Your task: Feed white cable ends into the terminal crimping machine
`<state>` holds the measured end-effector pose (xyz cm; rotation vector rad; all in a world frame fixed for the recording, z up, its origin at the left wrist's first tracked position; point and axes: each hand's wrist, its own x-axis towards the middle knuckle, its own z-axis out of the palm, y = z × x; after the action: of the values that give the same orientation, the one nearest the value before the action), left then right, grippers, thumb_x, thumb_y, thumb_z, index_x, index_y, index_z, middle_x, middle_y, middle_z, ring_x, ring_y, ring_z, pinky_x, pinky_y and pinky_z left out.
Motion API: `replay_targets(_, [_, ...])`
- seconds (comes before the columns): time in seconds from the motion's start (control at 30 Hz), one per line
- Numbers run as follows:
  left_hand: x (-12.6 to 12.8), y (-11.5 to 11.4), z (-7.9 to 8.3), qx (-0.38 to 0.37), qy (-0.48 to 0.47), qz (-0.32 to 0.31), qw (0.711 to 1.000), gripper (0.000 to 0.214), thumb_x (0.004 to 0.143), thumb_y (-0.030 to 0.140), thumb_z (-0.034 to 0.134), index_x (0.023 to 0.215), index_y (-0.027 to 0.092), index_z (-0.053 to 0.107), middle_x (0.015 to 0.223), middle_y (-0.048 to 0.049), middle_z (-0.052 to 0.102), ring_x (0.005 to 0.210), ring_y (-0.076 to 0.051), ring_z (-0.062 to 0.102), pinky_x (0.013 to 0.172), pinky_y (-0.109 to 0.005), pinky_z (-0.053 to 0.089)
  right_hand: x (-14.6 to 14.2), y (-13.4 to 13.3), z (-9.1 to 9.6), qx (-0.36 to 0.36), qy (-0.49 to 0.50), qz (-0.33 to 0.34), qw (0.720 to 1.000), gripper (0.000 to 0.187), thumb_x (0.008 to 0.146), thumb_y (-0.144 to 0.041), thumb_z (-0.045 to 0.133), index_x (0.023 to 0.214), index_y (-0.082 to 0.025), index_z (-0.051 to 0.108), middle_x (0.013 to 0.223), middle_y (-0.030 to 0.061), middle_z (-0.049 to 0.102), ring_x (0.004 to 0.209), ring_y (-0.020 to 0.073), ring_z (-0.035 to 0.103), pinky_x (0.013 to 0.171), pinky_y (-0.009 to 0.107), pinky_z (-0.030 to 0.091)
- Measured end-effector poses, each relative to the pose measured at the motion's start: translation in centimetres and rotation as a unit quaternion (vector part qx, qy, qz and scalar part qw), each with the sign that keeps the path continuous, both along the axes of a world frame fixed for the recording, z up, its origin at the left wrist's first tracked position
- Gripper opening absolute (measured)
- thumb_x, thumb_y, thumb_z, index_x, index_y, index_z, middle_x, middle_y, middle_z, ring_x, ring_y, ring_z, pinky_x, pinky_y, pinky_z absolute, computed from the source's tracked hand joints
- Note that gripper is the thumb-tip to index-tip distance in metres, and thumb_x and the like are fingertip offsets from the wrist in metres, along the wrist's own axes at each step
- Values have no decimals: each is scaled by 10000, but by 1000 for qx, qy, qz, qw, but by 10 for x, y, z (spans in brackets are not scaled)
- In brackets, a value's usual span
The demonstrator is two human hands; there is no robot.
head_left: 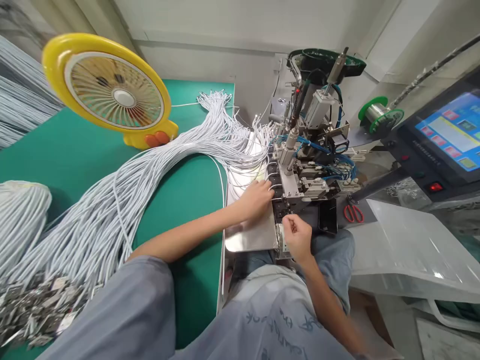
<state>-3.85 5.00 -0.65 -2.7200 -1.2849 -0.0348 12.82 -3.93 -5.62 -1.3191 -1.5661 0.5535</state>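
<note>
My left hand (256,201) is over the metal plate (253,239), its fingers curled at the edge of the machine (290,170). A thin white cable (276,199) runs from those fingertips into the machine's front slot. Closed in a pinch, my right hand (299,237) is just in front of the machine, below the slot. Whatever its fingers hold, if anything, is hidden. A large bundle of white cables (150,172) sweeps across the green table and ends beside the machine, its stripped tips pointing up.
A yellow fan (107,90) stands on the green table (198,210). Metal connectors (41,305) lie at the lower left. Right of the machine are a wire spool (378,115), red-handled scissors (353,213), a black bin (327,218) and a lit control screen (452,132).
</note>
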Motion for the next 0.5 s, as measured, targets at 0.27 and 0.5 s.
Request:
replay_targets(0.27, [-65, 90, 3, 55, -40, 149, 986, 670, 758, 315, 584, 1366, 112, 387, 1429, -178, 355, 1320, -311, 318, 1060, -406, 279, -6, 1, -12, 63, -75, 4, 995, 187, 866, -195, 477, 706, -156, 565, 541, -47, 416, 473, 77, 358, 487, 205, 304])
replay_targets(0.5, [-57, 131, -4, 57, 4, 105, 993, 875, 727, 518, 585, 1427, 82, 290, 1499, -204, 228, 1380, -355, 205, 1114, -456, 156, -7, 1, -16, 86, -94, 4, 992, 190, 871, -195, 488, 700, -150, 557, 534, -50, 400, 466, 72, 361, 481, 202, 294])
